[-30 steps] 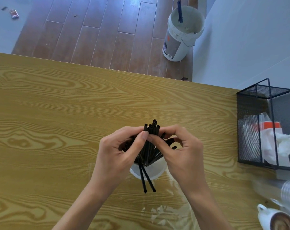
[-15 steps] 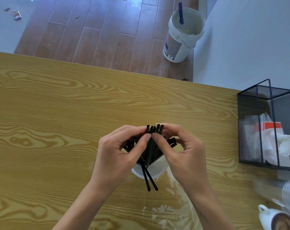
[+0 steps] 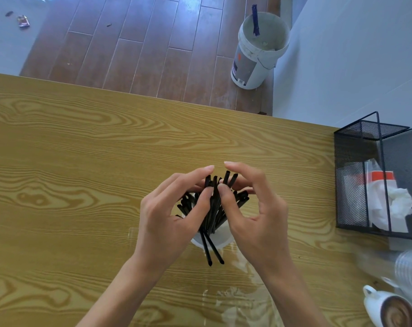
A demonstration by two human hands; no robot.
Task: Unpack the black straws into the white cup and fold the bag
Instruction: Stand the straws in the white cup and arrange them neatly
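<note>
- The left hand (image 3: 167,220) and the right hand (image 3: 254,215) are both over the white cup (image 3: 220,237), curved toward each other, with the wrists low and the fingers pointing away from the person.
- The left thumb and forefinger are pinched on the upper part of the black straws (image 3: 214,208); the right thumb presses the same bunch from the other side, while the other right fingers are loosely curled behind the straw tips.
- The straws stand in the cup and spread out like a fan; two of them lean over the near rim, with their ends above the counter (image 3: 82,173).
- The cup stands on the counter, a little right of its middle and well apart from the far edge.
- The clear plastic bag (image 3: 238,303) lies flat and crumpled on the counter, near the person, just below the cup.
- To the left of the hands the counter is bare wood grain.
- On the right, near the edge, there is a black mesh basket (image 3: 356,185) with white paper inside, and at the low right corner a coffee mug (image 3: 386,310).
- Beyond the counter there is a brown plank floor with a white bucket (image 3: 252,64) standing beside a pale wall.
</note>
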